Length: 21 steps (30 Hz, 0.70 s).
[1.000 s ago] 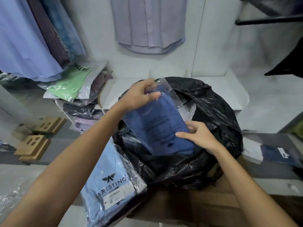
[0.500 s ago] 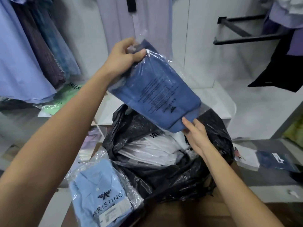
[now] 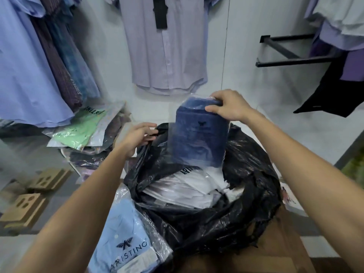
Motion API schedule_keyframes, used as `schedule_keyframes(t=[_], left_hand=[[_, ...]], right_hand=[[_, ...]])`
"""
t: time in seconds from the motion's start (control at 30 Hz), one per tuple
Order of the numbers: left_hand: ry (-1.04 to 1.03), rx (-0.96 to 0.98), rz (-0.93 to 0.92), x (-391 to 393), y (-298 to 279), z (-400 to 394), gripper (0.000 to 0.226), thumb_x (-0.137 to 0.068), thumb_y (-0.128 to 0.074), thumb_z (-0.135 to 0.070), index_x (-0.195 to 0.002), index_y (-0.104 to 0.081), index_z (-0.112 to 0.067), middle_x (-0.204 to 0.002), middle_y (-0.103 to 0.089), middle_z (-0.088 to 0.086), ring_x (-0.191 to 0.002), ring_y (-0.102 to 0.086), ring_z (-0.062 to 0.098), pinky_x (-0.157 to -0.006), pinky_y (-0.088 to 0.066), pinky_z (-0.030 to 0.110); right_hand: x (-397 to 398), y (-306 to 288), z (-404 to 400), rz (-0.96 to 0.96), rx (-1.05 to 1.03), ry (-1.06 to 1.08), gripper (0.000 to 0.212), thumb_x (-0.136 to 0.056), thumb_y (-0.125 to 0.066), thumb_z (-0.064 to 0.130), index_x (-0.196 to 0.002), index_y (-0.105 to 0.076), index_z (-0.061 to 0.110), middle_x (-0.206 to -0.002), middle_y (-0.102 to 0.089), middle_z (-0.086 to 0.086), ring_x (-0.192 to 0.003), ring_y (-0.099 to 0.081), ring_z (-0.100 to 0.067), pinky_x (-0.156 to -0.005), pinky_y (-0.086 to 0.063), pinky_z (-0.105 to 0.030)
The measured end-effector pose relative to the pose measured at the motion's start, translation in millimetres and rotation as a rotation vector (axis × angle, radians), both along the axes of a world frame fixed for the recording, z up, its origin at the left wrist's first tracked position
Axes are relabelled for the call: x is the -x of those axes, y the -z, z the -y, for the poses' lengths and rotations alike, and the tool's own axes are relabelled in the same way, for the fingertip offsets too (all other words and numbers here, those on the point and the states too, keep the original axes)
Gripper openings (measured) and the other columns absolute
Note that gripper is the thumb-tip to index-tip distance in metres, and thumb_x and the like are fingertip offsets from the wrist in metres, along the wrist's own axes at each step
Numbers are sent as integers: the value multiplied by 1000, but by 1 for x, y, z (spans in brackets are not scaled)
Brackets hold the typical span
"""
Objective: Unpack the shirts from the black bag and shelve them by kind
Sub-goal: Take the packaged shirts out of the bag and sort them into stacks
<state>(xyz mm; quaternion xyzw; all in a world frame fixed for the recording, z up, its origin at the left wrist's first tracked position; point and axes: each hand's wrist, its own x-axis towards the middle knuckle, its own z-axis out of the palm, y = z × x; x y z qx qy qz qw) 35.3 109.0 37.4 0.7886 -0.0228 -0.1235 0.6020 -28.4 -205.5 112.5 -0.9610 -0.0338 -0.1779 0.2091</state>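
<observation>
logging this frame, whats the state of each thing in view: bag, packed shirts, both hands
black bag: open, white packs inside
dark blue packed shirt: upright above the bag, gripped at its top edge
white packed shirts: lying in the bag
light blue packed shirt: out of the bag, lying beside it
green packed shirt: on top of a pile at left
right hand: grips the dark blue pack
left hand: holds the bag's rim

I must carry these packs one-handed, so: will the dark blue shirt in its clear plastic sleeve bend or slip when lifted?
Dark blue shirt in clear plastic sleeve probably stays fairly flat: right hand grips only its top edge without it sagging. Glossy film may be slippery.
</observation>
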Motion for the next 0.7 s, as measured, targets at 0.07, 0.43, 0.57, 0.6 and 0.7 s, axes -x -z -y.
schedule_keyframes(t=[0.07,0.43,0.57,0.6,0.7], left_hand=[[23,58,117,0,-11,10,37,-94,-48,0,-113,-70,-22,-111,-77,1,-99,-71,20,-89,-49,31],[658,-482,1195,20,-130,63,59,-92,-76,-28,-147,-54,-31,-130,-50,5,-113,-54,18,-103,-44,32],[624,-551,1364,13,-143,72,18,-91,-69,-32,-106,-77,-26,-131,-47,12,-110,-52,28,-100,-46,45],[625,-594,1365,10,-143,74,15,-90,-71,-35,-98,-76,-24,-131,-51,11,-113,-53,29,-99,-46,50],[613,-633,1129,4,-138,72,34,-83,-76,-47,-89,-64,-16,-102,-64,0,-96,-59,16,-86,-48,42]], right_hand=[[-3,-21,-8,-11,197,-87,19,-92,-69,42,-96,-70,23,-85,-62,6,-95,-60,-26,-84,-36,-38],[3,-70,-15,15,-21,-394,21,-85,-78,45,-103,-68,49,-135,-49,7,-129,-31,-21,-113,-25,-33],[4,-54,-24,131,-306,-306,44,-71,-88,44,-110,-68,37,-122,-56,11,-123,-50,-12,-104,-43,-24],[4,-48,-26,106,-363,-256,57,-66,-86,49,-117,-65,35,-119,-60,8,-115,-57,-10,-97,-49,-25],[5,-32,-22,-31,-524,-183,54,-80,-83,34,-129,-62,23,-112,-70,1,-98,-66,-14,-84,-56,-33]])
